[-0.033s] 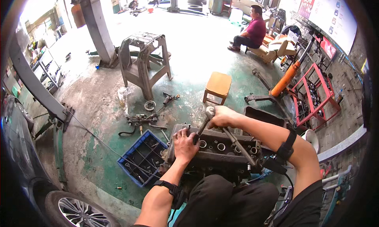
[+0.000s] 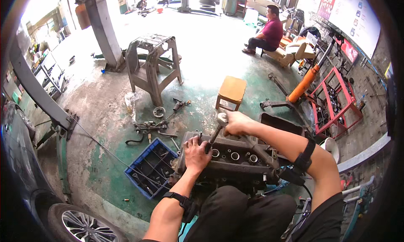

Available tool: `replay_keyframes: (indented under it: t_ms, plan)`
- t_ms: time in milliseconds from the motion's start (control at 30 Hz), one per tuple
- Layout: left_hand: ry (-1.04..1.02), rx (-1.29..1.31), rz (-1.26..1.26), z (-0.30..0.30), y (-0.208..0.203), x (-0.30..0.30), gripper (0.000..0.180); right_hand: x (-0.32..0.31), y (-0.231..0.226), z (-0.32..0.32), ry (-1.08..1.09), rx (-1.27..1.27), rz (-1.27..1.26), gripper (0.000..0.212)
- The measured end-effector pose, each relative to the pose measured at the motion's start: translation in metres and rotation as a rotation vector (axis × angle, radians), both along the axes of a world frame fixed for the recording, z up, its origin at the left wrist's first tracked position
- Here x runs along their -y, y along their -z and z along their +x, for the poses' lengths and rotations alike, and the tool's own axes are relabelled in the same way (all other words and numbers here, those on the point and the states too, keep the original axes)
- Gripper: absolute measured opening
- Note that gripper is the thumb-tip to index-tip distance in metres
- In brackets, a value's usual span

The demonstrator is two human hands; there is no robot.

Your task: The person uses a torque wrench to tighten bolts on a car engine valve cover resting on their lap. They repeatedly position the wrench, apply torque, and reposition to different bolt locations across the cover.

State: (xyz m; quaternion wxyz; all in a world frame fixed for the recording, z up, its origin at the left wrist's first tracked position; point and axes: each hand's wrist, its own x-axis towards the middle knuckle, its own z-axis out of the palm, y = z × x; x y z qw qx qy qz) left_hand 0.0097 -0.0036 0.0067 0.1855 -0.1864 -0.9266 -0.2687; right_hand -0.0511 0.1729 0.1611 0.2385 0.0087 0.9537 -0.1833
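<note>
A dark engine (image 2: pixel 242 165) with a row of round openings along its top cover lies in front of my knees. My right hand (image 2: pixel 237 123) is closed around a ratchet wrench (image 2: pixel 222 118) at its head, above the cover; most of the wrench's handle is hidden by the hand and forearm. From the wrench head an extension bar (image 2: pixel 216 134) slants down to the left. My left hand (image 2: pixel 197 155) lies over the cover's left end, its fingers closed at the bar's lower end. The bar's tip is hidden by these fingers.
Left of the engine stands a blue crate (image 2: pixel 145 184) with small parts. Beyond are a wooden stool (image 2: pixel 232 89), loose metal parts (image 2: pixel 151 126) and a tall grey stand (image 2: pixel 152 69). An orange jack (image 2: pixel 304 84) and red rack (image 2: pixel 334 101) are right; a car wheel (image 2: pixel 86 225) is lower left.
The wrench handle, which slanted down to the right across the cover, no longer shows there, and another round opening is uncovered. My right hand has shifted slightly; my left hand stays in place.
</note>
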Motion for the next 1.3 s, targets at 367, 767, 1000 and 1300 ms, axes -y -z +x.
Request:
replay_keyframes:
  t_ms: [367, 767, 1000, 1300]
  plan:
    - [0.015, 0.058, -0.014, -0.001, 0.0, 0.0, 0.032, -0.006, 0.013, 0.009, -0.448, -0.381, -0.012, 0.047]
    - [0.029, -0.01, -0.035, -0.003, 0.006, -0.001, 0.034, 0.004, 0.012, 0.022, -0.22, -0.355, -0.014, 0.051]
    - [0.022, -0.035, -0.013, -0.003, 0.007, -0.001, 0.03, 0.007, 0.001, 0.021, -0.252, -0.414, -0.081, 0.034]
    - [0.033, -0.025, 0.016, -0.003, 0.004, -0.001, 0.028, -0.005, -0.014, 0.051, -0.191, -0.457, -0.23, 0.046]
